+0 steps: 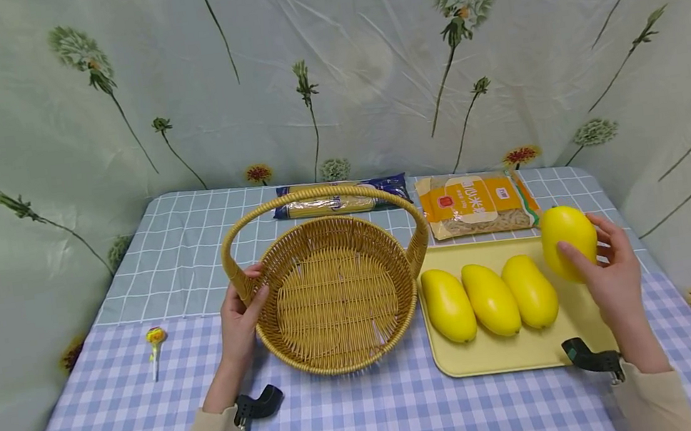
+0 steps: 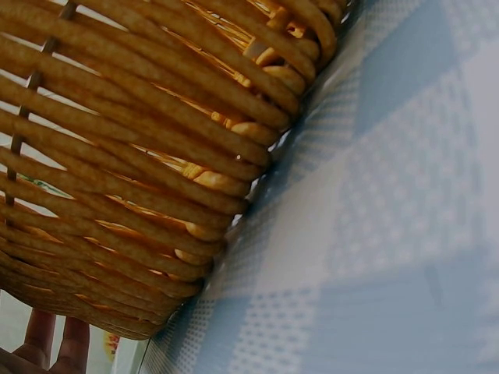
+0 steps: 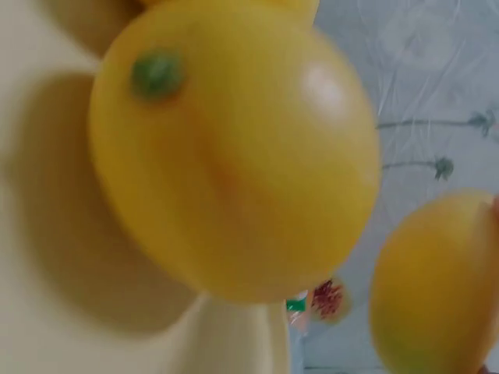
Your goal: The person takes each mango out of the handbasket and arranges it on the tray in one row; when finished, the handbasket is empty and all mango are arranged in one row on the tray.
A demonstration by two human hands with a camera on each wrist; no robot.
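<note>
A round wicker basket (image 1: 337, 303) with an arched handle stands in the middle of the table, nothing inside it. My left hand (image 1: 243, 321) grips its left side at the foot of the handle; in the left wrist view the woven wall (image 2: 125, 156) fills much of the picture, with fingertips (image 2: 72, 347) at the lower left. On the right, my right hand (image 1: 615, 276) holds a yellow mango (image 1: 569, 242) above the tray. Three more mangoes (image 1: 490, 300) lie side by side on the yellow tray (image 1: 499, 362). One resting mango (image 3: 234, 156) looms large in the right wrist view.
Behind the basket lies a pack of noodles (image 1: 331, 205) in blue and clear wrapping. An orange bag (image 1: 476, 203) sits behind the tray. A lollipop (image 1: 155, 350) is at the left on the checked cloth (image 1: 371, 428). A floral curtain (image 1: 365, 62) hangs at the back.
</note>
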